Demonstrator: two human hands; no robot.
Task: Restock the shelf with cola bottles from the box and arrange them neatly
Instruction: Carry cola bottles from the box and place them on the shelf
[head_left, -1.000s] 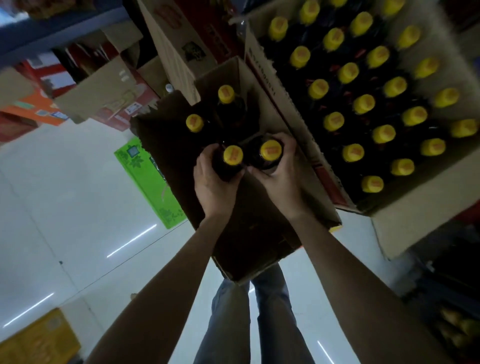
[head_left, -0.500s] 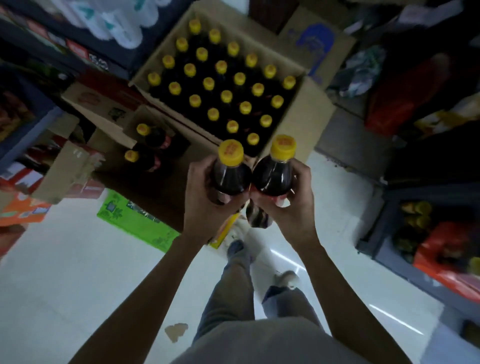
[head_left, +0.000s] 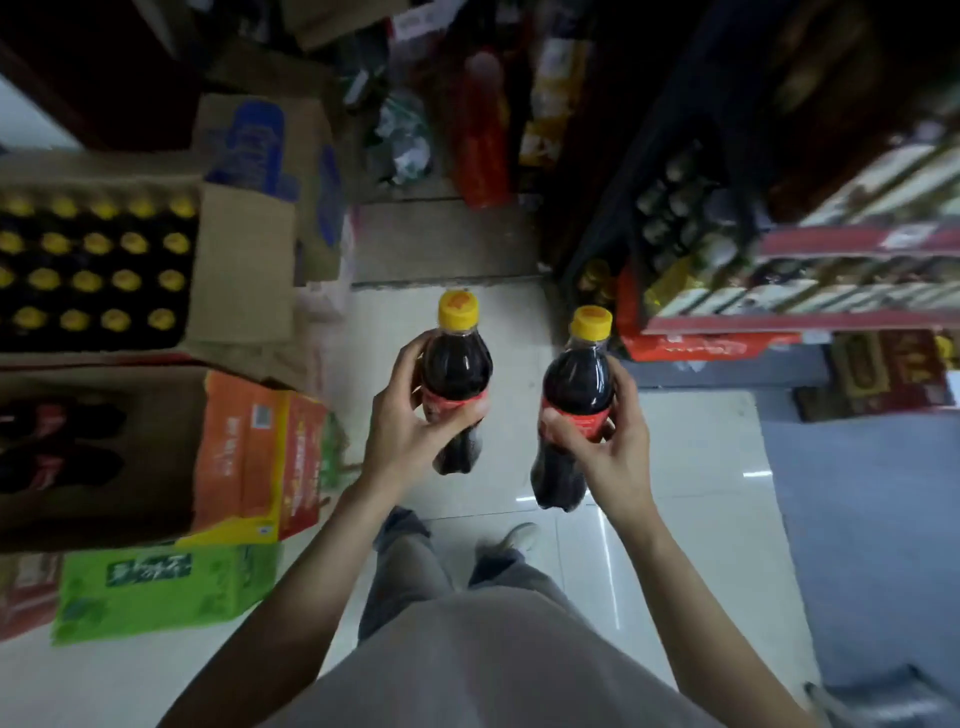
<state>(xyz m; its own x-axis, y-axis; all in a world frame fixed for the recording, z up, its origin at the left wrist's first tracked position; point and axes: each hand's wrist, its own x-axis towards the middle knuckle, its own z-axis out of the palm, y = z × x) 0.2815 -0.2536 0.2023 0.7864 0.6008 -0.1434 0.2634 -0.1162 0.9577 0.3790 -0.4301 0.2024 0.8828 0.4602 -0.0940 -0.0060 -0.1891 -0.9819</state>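
My left hand (head_left: 402, 436) grips one cola bottle (head_left: 457, 364) with a yellow cap and red label, held upright over the floor. My right hand (head_left: 605, 449) grips a second cola bottle (head_left: 576, 379) of the same kind, a little to the right and apart from the first. The nearly emptied box (head_left: 156, 447) sits at the left with two dark bottles (head_left: 47, 441) lying inside. Behind it a full box (head_left: 244, 270) holds several yellow-capped bottles (head_left: 98, 260). The shelf (head_left: 779, 322) stands at the right, blurred, with packed goods on it.
An orange carton (head_left: 260, 447) and a green carton (head_left: 156, 587) lie at the left by the box. A blue-printed cardboard box (head_left: 270, 150) and red packs (head_left: 483, 130) stand at the back. White tiled floor (head_left: 675, 519) spreads below, with my legs and shoes on it.
I have turned right, away from the boxes toward the shelf. The two bottles, held side by side before, have moved apart, and both boxes now sit at the left edge.
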